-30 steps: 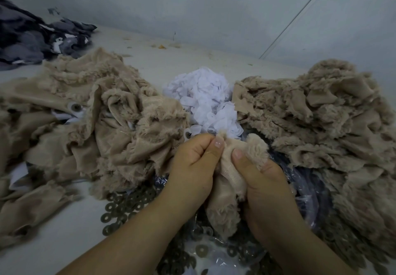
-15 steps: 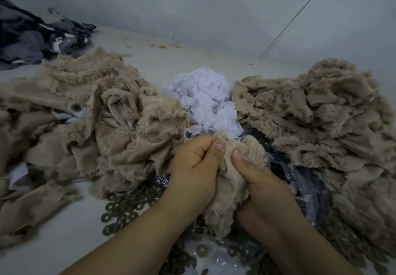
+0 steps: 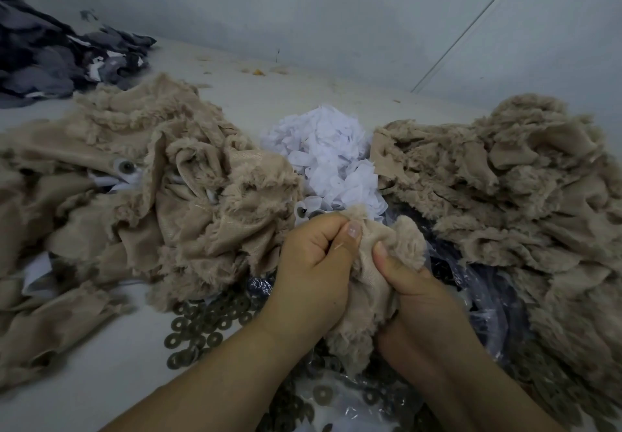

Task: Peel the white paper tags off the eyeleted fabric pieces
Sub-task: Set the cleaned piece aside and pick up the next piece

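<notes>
A fuzzy beige fabric piece (image 3: 367, 283) is bunched between both hands, just in front of the heap of crumpled white paper tags (image 3: 331, 159). The left hand (image 3: 316, 263) curls tight, thumb pressing the soft pile; the right hand (image 3: 414, 287) pinches its fluffy edge with thumb over folded fingers. No tag shows on it.

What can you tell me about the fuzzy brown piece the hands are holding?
The fuzzy fabric piece is tan, with long soft pile on one side and a smoother woven-looking back. It is crumpled and bunched between both hands, hanging down over the clear plastic bag of metal rings. The left hand pinches its top edge with thumb and curled fingers; the right hand grips it from the other side, thumb pressed into the cloth. A furry flap curls over near the right thumb. No eyelet or white tag shows on it.
</notes>
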Demonstrator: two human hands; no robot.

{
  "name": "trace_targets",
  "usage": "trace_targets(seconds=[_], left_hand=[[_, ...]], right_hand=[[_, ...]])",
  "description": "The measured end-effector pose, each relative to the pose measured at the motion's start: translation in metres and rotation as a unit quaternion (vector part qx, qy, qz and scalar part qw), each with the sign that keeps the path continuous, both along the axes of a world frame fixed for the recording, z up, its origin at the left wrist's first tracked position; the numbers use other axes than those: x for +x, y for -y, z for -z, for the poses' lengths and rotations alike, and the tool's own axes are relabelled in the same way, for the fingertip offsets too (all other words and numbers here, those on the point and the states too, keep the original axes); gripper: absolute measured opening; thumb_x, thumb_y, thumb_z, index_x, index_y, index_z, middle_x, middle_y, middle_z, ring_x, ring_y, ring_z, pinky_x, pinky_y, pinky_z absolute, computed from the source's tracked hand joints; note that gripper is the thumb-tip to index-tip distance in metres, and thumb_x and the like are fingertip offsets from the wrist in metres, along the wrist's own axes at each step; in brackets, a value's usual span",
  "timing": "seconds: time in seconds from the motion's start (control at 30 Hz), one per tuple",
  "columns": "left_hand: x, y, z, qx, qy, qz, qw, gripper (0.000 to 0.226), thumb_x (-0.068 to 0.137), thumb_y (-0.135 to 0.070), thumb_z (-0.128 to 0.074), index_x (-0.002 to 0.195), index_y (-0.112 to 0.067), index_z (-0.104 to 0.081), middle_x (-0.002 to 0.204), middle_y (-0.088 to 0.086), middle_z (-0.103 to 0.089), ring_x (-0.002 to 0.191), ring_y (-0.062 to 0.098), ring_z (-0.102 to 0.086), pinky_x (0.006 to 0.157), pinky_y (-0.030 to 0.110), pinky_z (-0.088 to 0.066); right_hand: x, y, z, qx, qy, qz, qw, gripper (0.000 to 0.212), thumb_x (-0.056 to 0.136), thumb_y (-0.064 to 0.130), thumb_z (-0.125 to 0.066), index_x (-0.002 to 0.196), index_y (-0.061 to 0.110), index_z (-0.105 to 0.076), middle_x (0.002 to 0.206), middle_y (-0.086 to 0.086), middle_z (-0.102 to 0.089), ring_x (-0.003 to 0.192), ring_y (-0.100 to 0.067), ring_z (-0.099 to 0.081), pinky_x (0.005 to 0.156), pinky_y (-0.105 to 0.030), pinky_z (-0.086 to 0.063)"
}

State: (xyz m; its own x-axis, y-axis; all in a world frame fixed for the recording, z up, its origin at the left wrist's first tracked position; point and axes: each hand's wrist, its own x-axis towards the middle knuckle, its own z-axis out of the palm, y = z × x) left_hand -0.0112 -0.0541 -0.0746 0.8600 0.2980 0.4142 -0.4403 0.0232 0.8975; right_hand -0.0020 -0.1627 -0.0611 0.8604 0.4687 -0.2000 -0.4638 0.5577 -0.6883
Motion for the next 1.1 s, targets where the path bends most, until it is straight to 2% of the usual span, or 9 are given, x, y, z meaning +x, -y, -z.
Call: trace_targets(seconds=[0.1,0.2,0.33,0.47,0.63,0.77,0.87,1.0,1.1], left_hand=[[0.0,0.001,0.001,0.017,0.016,-0.005,1.0,0.038,0.093,-0.016,-0.051,0.064,0.008,-0.045,0.057,0.012,-0.04,0.054,0.02,-0.036,0.051,0.032,-0.036],[0.0,0.0,0.002,0.02,0.022,-0.008,1.0,0.039,0.094,-0.016,-0.05,0.068,0.012,-0.048,0.06,0.02,-0.044,0.056,0.032,-0.038,0.051,0.039,-0.038],[0.001,-0.002,0.003,0.023,0.015,-0.007,1.0,0.038,0.095,-0.02,-0.049,0.068,0.007,-0.05,0.061,0.018,-0.045,0.057,0.02,-0.041,0.052,0.034,-0.038],[0.002,-0.003,0.002,0.011,0.01,0.003,1.0,0.037,0.093,-0.02,-0.05,0.068,0.006,-0.051,0.058,0.01,-0.044,0.057,0.017,-0.042,0.054,0.03,-0.039],[0.002,-0.004,0.001,0.06,0.036,-0.013,0.997,0.038,0.094,-0.014,-0.05,0.063,0.006,-0.045,0.057,0.004,-0.04,0.056,0.012,-0.038,0.054,0.027,-0.036],[0.003,-0.006,0.002,0.065,0.031,-0.015,0.997,0.039,0.095,-0.016,-0.049,0.065,0.009,-0.048,0.058,0.012,-0.043,0.055,0.021,-0.038,0.054,0.033,-0.037],[0.004,-0.009,0.002,0.073,0.016,-0.01,0.997,0.04,0.095,-0.017,-0.048,0.061,0.003,-0.042,0.057,-0.001,-0.039,0.054,0.012,-0.036,0.052,0.029,-0.033],[0.003,-0.009,0.001,0.1,0.034,-0.01,0.994,0.037,0.095,-0.012,-0.049,0.058,-0.011,-0.045,0.057,-0.009,-0.04,0.055,0.004,-0.038,0.053,0.022,-0.033],[0.003,-0.007,0.001,0.129,0.05,-0.015,0.99,0.035,0.094,-0.01,-0.05,0.061,0.002,-0.048,0.059,0.004,-0.043,0.057,0.014,-0.04,0.053,0.032,-0.036]], right_hand=[[0.0,0.002,0.0,-0.004,0.014,-0.008,1.0,0.035,0.078,0.021,-0.061,0.105,0.006,-0.077,0.116,-0.021,-0.072,0.102,-0.032,-0.073,0.072,-0.038,-0.063],[0.0,0.002,0.0,-0.009,0.021,-0.008,1.0,0.032,0.079,0.021,-0.06,0.102,0.009,-0.079,0.114,-0.019,-0.073,0.101,-0.032,-0.074,0.07,-0.037,-0.062],[0.003,0.002,0.0,-0.015,0.021,0.002,1.0,0.031,0.083,0.016,-0.059,0.106,0.004,-0.076,0.114,-0.021,-0.073,0.101,-0.032,-0.074,0.073,-0.039,-0.063],[0.006,0.005,0.0,-0.024,0.015,-0.025,0.999,0.046,0.082,0.016,-0.061,0.126,0.002,-0.064,0.119,-0.023,-0.07,0.107,-0.035,-0.071,0.084,-0.044,-0.061],[0.009,0.008,0.0,-0.002,0.04,-0.049,0.998,0.04,0.083,0.011,-0.058,0.122,0.0,-0.066,0.118,-0.024,-0.07,0.105,-0.034,-0.072,0.078,-0.041,-0.062],[0.011,0.008,0.002,-0.004,0.056,-0.05,0.997,0.033,0.088,0.01,-0.054,0.114,0.002,-0.072,0.118,-0.022,-0.071,0.106,-0.032,-0.072,0.078,-0.038,-0.061],[0.011,0.008,0.003,0.0,0.057,-0.059,0.997,0.032,0.092,0.009,-0.052,0.116,0.0,-0.071,0.121,-0.025,-0.069,0.109,-0.035,-0.07,0.081,-0.04,-0.06],[0.012,0.011,0.002,0.001,0.059,-0.08,0.995,0.038,0.089,0.007,-0.053,0.125,-0.001,-0.065,0.124,-0.025,-0.067,0.113,-0.035,-0.068,0.086,-0.04,-0.06],[0.012,0.013,0.0,-0.004,0.072,-0.088,0.994,0.036,0.088,0.005,-0.052,0.118,0.001,-0.069,0.123,-0.024,-0.068,0.112,-0.034,-0.069,0.086,-0.04,-0.06]])
